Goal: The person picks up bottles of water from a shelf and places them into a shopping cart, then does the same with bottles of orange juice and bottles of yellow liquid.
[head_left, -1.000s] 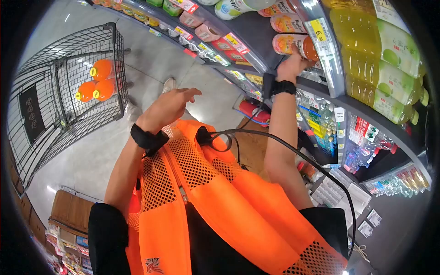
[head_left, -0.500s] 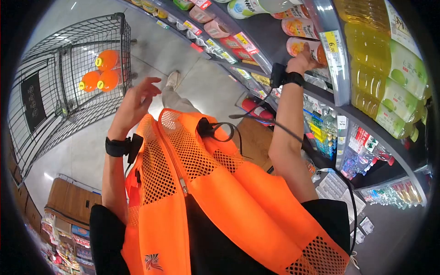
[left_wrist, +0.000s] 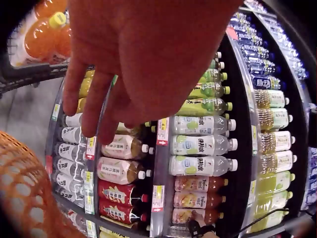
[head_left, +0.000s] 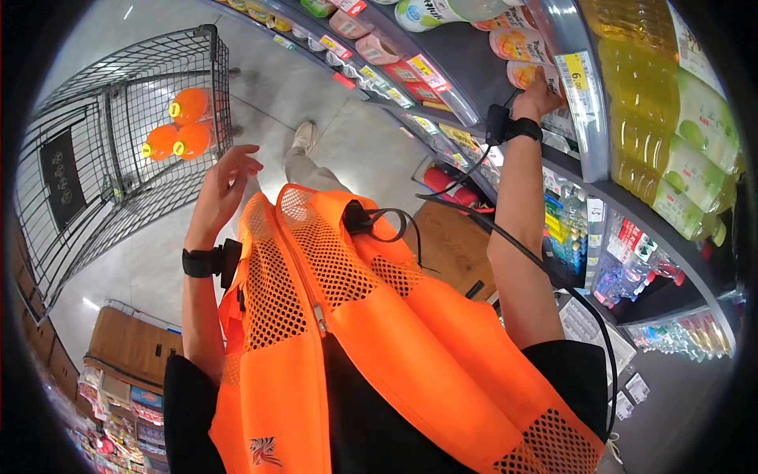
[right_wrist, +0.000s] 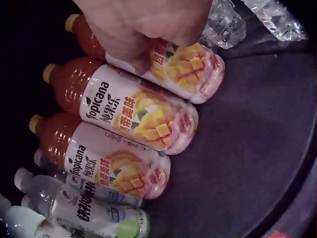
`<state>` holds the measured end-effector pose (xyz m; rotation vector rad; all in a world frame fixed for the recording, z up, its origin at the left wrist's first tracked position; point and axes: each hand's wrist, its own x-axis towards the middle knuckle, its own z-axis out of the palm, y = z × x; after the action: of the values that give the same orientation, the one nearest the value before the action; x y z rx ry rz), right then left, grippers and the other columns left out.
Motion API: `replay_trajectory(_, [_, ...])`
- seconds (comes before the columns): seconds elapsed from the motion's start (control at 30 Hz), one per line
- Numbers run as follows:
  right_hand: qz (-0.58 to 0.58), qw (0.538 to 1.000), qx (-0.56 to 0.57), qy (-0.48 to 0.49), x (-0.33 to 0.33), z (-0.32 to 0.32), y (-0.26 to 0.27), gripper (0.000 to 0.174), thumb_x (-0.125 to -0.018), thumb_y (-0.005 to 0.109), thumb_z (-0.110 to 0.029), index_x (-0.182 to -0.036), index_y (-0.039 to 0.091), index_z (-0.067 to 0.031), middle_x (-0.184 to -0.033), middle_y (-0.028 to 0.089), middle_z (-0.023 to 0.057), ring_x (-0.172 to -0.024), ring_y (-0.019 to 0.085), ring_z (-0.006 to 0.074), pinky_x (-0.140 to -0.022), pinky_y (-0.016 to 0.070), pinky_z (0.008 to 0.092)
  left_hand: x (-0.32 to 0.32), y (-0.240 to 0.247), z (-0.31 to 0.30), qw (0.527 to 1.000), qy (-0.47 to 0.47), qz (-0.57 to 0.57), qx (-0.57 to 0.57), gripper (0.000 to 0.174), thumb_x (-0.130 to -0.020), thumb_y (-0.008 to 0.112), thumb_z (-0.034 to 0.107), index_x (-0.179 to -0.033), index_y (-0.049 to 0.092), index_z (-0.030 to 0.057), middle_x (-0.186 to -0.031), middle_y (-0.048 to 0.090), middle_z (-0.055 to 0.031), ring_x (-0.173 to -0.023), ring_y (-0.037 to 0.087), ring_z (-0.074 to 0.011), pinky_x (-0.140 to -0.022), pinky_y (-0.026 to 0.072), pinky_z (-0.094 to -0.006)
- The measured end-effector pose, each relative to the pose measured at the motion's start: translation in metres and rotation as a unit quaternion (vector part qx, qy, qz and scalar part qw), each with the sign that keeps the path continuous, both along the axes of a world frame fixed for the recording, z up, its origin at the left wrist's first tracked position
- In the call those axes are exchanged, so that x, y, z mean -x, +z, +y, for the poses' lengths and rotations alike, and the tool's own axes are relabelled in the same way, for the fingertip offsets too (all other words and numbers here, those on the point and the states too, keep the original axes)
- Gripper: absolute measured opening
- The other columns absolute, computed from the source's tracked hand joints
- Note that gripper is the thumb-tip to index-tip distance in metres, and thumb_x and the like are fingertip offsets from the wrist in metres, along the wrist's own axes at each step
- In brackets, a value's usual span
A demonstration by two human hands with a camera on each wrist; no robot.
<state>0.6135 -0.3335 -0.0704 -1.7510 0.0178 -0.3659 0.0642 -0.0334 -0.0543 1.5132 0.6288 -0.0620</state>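
My right hand (head_left: 539, 101) reaches into the shelf and grips a Tropicana juice bottle (right_wrist: 190, 69) with a mango picture on its label. In the right wrist view the thumb and curled fingers lie across the bottle's label, covering part of it. The bottle lies on its side in that view, beside two matching Tropicana bottles (right_wrist: 148, 114). My left hand (head_left: 223, 186) hangs in front of the vest with relaxed, slightly bent fingers and holds nothing; it is nearest the shopping cart (head_left: 212, 47). Three orange-drink bottles (head_left: 192, 104) with yellow caps are in the cart.
Clear-drink bottles (left_wrist: 203, 145) stand next to the juice row. Large bottles of yellow-green drink (head_left: 636, 110) line the shelf beyond the price rail (head_left: 580, 87). A black cable (head_left: 553, 276) runs past my right arm. A wooden cabinet (head_left: 126, 340) stands at the lower left.
My left hand has swung left, from in front of the vest's top toward the cart, and its fingers now droop. The right hand stays at the juice bottle while the whole view shifts slightly.
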Motion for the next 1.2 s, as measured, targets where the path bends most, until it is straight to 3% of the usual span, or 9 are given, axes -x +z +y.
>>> replay_trajectory(0.13, [-0.017,1.000,-0.008,0.001,0.026,0.016,0.012,0.064,-0.079,0.069,0.013,-0.132,0.037,-0.0037,-0.139,0.050,0.0177,-0.123,0.054,0.0286,-0.101,0.0511,0.0485,0.011,-0.013,0.006,1.000,0.016,-0.007,0.008,0.036,-0.091,0.045,-0.006,-0.125,0.056,0.0014,-0.099,0.068,-0.0093,-0.096,0.064,-0.0172,-0.089,0.0497,-0.0316])
replay_trajectory(0.37, [0.079,0.993,-0.081,0.022,0.076,0.028,0.008,0.052,-0.086,0.063,0.003,-0.134,0.046,-0.0003,-0.143,0.049,0.0150,-0.128,0.052,0.0262,-0.106,0.0412,0.0394,0.083,-0.029,0.073,0.991,0.114,0.065,-0.029,0.025,-0.101,0.049,0.005,-0.122,0.058,-0.0012,-0.102,0.069,-0.0066,-0.097,0.064,-0.0143,-0.087,0.0501,-0.0286])
replay_trajectory(0.5, [0.109,0.978,0.078,0.161,0.151,0.022,0.020,0.050,-0.090,0.058,0.003,-0.138,0.044,0.0000,-0.139,0.051,0.0158,-0.124,0.054,0.0227,-0.098,0.0446,0.0332,0.103,-0.049,0.136,0.947,0.115,0.162,-0.253,0.021,-0.095,0.061,0.009,-0.114,0.063,0.0000,-0.101,0.071,-0.0096,-0.089,0.068,-0.0173,-0.081,0.0541,-0.0326])
replay_trajectory(0.63, [0.204,0.914,0.252,0.246,0.243,0.021,0.039,0.052,-0.090,0.059,-0.002,-0.140,0.044,0.0004,-0.142,0.050,0.0169,-0.128,0.052,0.0278,-0.103,0.0438,0.0374,0.085,-0.094,0.149,0.964,-0.016,0.108,-0.244,0.038,-0.083,0.076,0.009,-0.116,0.061,0.0019,-0.111,0.066,-0.0150,-0.102,0.066,-0.0306,-0.084,0.0540,-0.0371])
replay_trajectory(0.7, [0.257,0.863,0.315,0.299,0.269,0.009,0.030,0.050,-0.092,0.059,-0.004,-0.140,0.046,-0.0025,-0.141,0.052,0.0149,-0.127,0.053,0.0280,-0.103,0.0443,0.0370,0.070,-0.104,0.134,0.924,-0.136,0.128,-0.334,0.041,-0.081,0.077,0.009,-0.118,0.059,0.0034,-0.114,0.061,-0.0179,-0.107,0.062,-0.0375,-0.086,0.0534,-0.0418])
replay_trajectory(0.77, [0.287,0.806,0.361,0.370,0.292,-0.015,0.016,0.047,-0.094,0.059,-0.006,-0.139,0.048,-0.0050,-0.140,0.053,0.0126,-0.125,0.055,0.0280,-0.102,0.0448,0.0370,0.063,-0.118,0.123,0.908,-0.111,0.148,-0.377,0.037,-0.081,0.075,0.008,-0.112,0.055,0.0031,-0.111,0.056,-0.0187,-0.101,0.060,-0.0431,-0.085,0.0525,-0.0474])
replay_trajectory(0.9, [0.366,0.783,0.273,0.423,0.334,-0.030,0.014,0.042,-0.096,0.059,-0.010,-0.137,0.049,-0.0050,-0.136,0.055,0.0075,-0.125,0.054,0.0236,-0.102,0.0446,0.0359,0.061,-0.120,0.130,0.934,-0.108,0.096,-0.326,0.033,-0.078,0.074,0.006,-0.106,0.057,0.0024,-0.105,0.055,-0.0179,-0.097,0.060,-0.0424,-0.082,0.0519,-0.0471])
replay_trajectory(1.07, [0.375,0.762,0.161,0.503,0.367,0.032,0.040,0.038,-0.097,0.059,-0.013,-0.134,0.052,-0.0053,-0.131,0.057,0.0045,-0.122,0.055,0.0182,-0.103,0.0444,0.0361,0.056,-0.040,0.141,0.932,-0.119,0.064,-0.338,0.027,-0.073,0.074,0.004,-0.097,0.061,-0.0011,-0.100,0.054,-0.0164,-0.090,0.062,-0.0365,-0.079,0.0511,-0.0425])
replay_trajectory(1.2, [0.277,0.708,0.191,0.621,0.370,0.125,0.081,0.045,-0.094,0.066,-0.021,-0.134,0.052,-0.0045,-0.132,0.058,0.0114,-0.124,0.056,0.0246,-0.103,0.0455,0.0366,0.034,0.093,0.162,0.934,-0.163,0.029,-0.316,0.023,-0.069,0.070,-0.001,-0.090,0.061,-0.0023,-0.089,0.054,-0.0096,-0.078,0.059,-0.0243,-0.073,0.0493,-0.0329])
